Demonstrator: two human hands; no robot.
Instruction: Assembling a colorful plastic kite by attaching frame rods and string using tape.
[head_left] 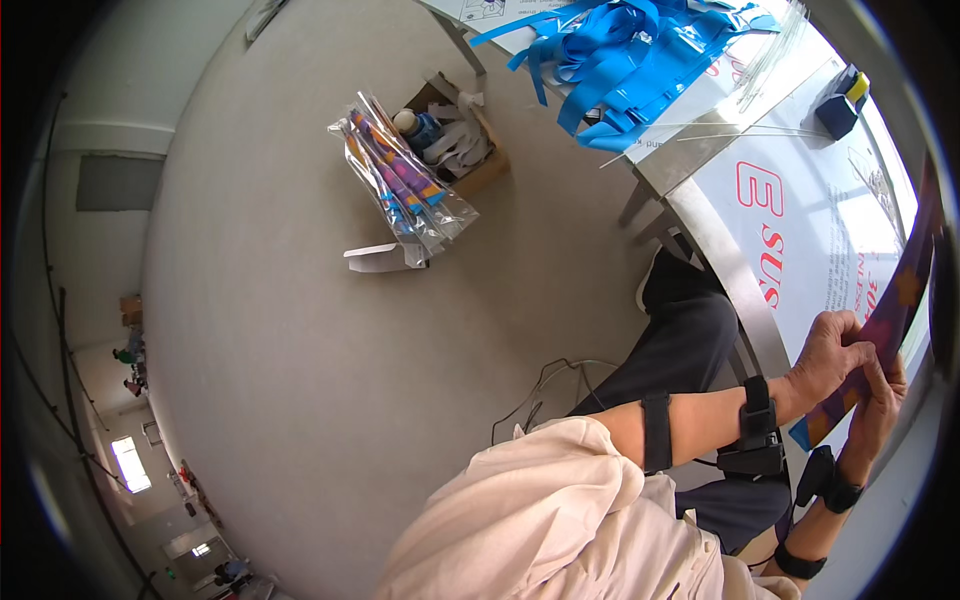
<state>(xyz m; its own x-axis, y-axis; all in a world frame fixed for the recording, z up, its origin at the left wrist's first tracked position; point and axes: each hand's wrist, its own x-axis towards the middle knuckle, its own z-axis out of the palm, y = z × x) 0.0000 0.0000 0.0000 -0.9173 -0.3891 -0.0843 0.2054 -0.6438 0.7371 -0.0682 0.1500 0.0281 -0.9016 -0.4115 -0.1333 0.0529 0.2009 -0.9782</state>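
Note:
At the right edge of the head view, a long, narrow piece of purple fabric with an orange pattern and a blue end (905, 285) runs up and down over the table. My left hand (828, 358) is closed on its edge, thumb and fingers pinched together. Just beside it, my right hand (880, 395) grips the same fabric, its fingertips close to the left ones. Part of the right hand's fingers lies behind the cloth. The fabric's upper end runs into the dark rim of the picture.
A metal-edged table (800, 215) with printed film curves along the right. Blue strips (635, 65), thin clear rods (770, 75) and a black-and-yellow object (842, 108) lie on it. On the floor are a cardboard box (488, 172) and plastic-wrapped patterned bundles (400, 175).

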